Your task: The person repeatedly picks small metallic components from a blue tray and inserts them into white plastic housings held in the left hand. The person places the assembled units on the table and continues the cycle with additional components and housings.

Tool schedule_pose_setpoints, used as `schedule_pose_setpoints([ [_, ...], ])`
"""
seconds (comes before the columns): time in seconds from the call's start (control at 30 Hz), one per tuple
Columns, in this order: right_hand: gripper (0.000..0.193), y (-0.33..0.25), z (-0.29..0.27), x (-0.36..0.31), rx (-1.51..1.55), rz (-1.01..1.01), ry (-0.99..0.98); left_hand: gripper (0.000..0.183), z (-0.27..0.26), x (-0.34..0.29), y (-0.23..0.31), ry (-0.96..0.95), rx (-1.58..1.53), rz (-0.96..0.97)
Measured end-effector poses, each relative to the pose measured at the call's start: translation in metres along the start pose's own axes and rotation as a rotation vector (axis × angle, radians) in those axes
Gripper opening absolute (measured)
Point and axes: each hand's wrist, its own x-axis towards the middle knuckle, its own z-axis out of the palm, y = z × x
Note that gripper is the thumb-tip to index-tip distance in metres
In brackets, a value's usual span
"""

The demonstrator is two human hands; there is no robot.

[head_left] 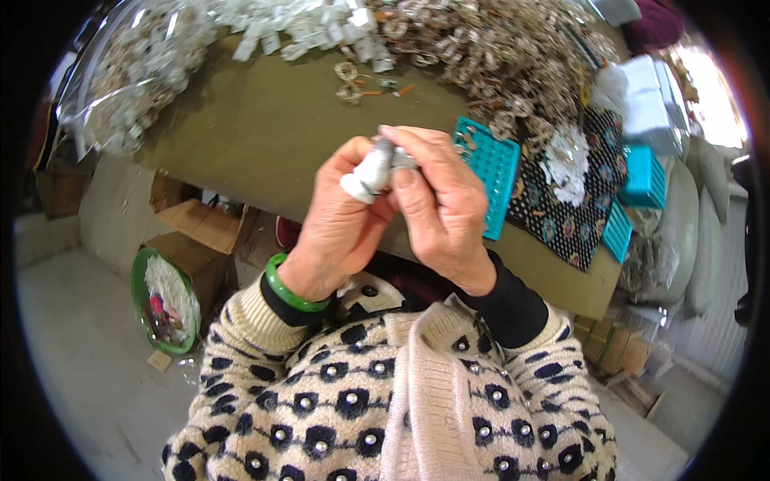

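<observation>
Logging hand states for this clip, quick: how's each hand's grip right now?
Left hand: curled closed; whether it holds anything cannot be told.
Right hand: closed, seemingly pinching a small whitish piece.

A: Where do we find the strongest light?
B: At the upper right, where we see a white patch [710, 84] burnt out past detail, with a faint reddish tint on the rim beside it.
A: Do we meet glare elsewhere?
B: Yes, on the clear plastic bag [100, 100] at the left, whose folds shine in pale streaks. Under the table [257, 120] we look into deep shadow.
A: And sharpness?
B: We see the left hand [341, 220] and right hand [445, 204] fairly crisply, brightly lit; the far heap [489, 44] looks softer. Toward the black round border, straight edges bow.
</observation>
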Motion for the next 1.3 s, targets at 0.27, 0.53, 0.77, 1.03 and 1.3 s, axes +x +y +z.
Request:
schedule_pose_setpoints([
  [0.27,0.032,0.001,-0.042,-0.015,-0.192,-0.119,-0.016,0.020,-0.002,0.006,0.021,-0.197,0.058,0.115],
  [0.53,0.012,0.060,-0.146,-0.047,-0.891,0.104,0.135,0.023,-0.018,0.020,0.034,-0.318,0.149,0.240],
  [0.77,0.017,0.083,-0.156,-0.050,-1.072,0.035,-0.073,0.034,-0.027,0.017,0.040,-0.285,0.000,0.065],
  [1.03,0.007,0.073,-0.161,-0.039,-0.985,0.050,-0.102,0.028,-0.039,0.016,0.042,-0.261,-0.120,-0.045],
  [1.3,0.007,0.007,-0.100,-0.031,0.276,0.366,0.039,0.034,-0.021,0.011,0.018,-0.245,0.115,-0.056],
])
